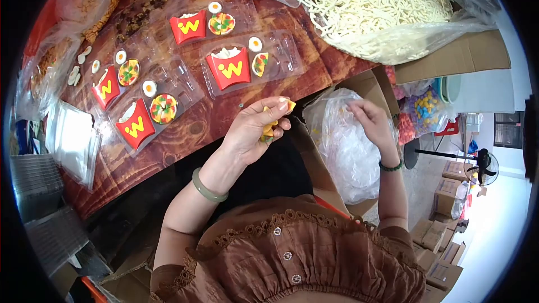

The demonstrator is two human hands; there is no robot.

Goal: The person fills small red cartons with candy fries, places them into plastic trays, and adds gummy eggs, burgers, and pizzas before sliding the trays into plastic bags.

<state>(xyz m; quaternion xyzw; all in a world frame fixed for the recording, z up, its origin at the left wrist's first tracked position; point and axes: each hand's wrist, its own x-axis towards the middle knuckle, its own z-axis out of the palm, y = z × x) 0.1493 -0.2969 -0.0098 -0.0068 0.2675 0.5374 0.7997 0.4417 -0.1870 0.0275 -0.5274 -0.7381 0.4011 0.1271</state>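
Observation:
My left hand (255, 126), with a pale bangle on its wrist, is closed around several small toy pizza slices (269, 129). One slice shows between thumb and forefinger. My right hand (371, 123), wearing a dark bead bracelet, hovers at a clear plastic bag (351, 151) in a cardboard box; its fingers are slightly bent and apart, with nothing visible in them. Nearest my left hand on the table, a clear tray (289, 67) carries a red fries carton (229, 69), a toy fried egg (255, 44) and a few pizza slices (260, 64).
More clear trays on the wooden table (185, 146) hold fries cartons, eggs and round pizzas. A large bag of cream-coloured toy fries (382, 5) lies at the back right. Stacked clear packaging (73, 140) is at the left. A fan (484, 166) and boxes stand on the right.

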